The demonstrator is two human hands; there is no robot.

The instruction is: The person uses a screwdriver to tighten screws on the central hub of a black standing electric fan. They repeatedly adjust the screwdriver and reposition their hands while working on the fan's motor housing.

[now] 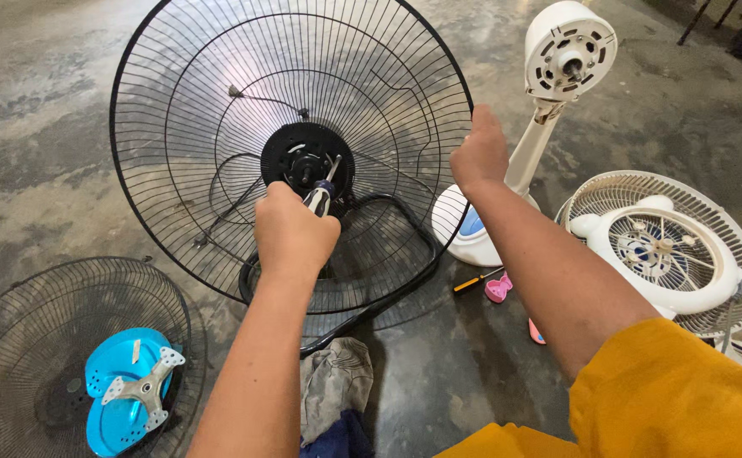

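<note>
Concrete floor (66, 127) carries a black fan guard (290, 144) held upright; left hand (293, 233) grips a screwdriver (320, 195) at its hub; right hand (479, 153) clasps the rim; the tip may slip if the guard tilts.

Bare grey concrete floor (57, 127) fills the view, mottled with pale stains and damp dark patches; soft light gleams on it toward twelve o'clock; dark furniture legs (708, 17) stand at one o'clock.
</note>
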